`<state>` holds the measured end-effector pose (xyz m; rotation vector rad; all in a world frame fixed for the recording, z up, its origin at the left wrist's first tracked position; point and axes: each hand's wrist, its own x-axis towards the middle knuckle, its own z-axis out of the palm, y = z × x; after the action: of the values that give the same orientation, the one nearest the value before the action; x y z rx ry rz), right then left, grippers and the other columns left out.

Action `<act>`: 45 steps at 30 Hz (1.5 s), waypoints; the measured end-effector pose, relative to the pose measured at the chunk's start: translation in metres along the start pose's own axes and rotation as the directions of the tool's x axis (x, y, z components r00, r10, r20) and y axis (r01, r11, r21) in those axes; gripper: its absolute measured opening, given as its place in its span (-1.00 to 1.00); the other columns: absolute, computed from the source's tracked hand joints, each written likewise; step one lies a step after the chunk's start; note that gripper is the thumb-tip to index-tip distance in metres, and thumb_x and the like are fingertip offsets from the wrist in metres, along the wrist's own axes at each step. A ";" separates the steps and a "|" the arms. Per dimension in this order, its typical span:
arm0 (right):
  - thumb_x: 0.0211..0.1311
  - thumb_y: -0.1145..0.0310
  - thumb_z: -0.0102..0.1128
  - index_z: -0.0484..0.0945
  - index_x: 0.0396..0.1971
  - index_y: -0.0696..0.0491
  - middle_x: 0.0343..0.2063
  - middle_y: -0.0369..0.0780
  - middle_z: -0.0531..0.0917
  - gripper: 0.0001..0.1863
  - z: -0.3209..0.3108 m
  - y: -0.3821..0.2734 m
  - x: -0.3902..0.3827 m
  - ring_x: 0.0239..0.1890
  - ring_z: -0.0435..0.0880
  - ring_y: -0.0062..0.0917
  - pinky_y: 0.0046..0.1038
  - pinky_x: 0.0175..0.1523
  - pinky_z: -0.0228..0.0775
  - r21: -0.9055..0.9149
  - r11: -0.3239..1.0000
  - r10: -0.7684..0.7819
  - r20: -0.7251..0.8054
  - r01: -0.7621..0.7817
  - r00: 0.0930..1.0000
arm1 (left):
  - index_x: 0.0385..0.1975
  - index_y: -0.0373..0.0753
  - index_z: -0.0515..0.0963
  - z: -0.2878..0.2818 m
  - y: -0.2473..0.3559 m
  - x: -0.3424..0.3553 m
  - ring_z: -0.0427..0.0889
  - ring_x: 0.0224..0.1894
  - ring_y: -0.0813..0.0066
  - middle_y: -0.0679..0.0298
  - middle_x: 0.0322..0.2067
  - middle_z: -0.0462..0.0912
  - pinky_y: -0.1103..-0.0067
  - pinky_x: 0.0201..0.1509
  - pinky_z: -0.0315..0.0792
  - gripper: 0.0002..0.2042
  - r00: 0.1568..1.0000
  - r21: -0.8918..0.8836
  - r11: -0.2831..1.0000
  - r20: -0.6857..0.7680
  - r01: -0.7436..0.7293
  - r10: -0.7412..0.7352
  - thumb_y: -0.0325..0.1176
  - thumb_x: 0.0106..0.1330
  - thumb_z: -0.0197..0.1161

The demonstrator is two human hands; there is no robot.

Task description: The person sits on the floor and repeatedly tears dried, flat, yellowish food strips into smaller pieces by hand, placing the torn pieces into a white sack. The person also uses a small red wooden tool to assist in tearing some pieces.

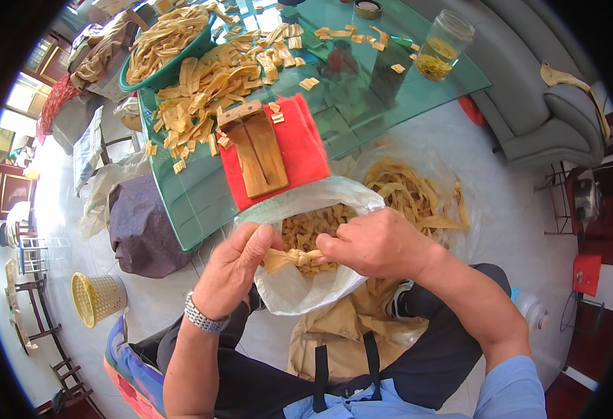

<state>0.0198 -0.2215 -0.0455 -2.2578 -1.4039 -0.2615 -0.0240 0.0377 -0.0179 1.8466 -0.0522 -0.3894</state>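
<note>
Knotted strip (301, 258) held above white sack (306, 300)

Left hand (236, 253) pinches the strip's left end, thumb against fingers; right hand (376, 243) curled closed on the right end, probably to steady the knot. Sack gapes just below, likely for easy reach. Strip: pale yellow, flat left tail, lumpy middle.

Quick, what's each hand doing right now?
Left hand: closed, thumb and fingers pinching the left end of a knotted tan strip.
Right hand: closed, pinching the same strip's right end.
</note>
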 end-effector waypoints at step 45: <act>0.47 0.21 0.08 0.36 0.39 -0.19 -0.48 -0.17 0.61 -0.49 -0.026 -0.008 -0.003 -0.44 0.69 -0.29 -0.34 -0.31 0.59 0.581 0.751 0.379 0.009 -0.313 0.925 | 0.21 -0.29 0.47 0.052 0.025 0.012 0.59 -0.12 0.62 0.32 -0.07 0.63 0.63 -0.03 0.50 -0.64 0.971 -0.561 0.820 0.236 0.117 0.023 -0.26 0.53 0.16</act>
<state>0.0133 -0.2338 -0.0217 -1.8959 -0.8211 0.1513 -0.0238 -0.0211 -0.0104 1.1975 -0.0437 -0.5864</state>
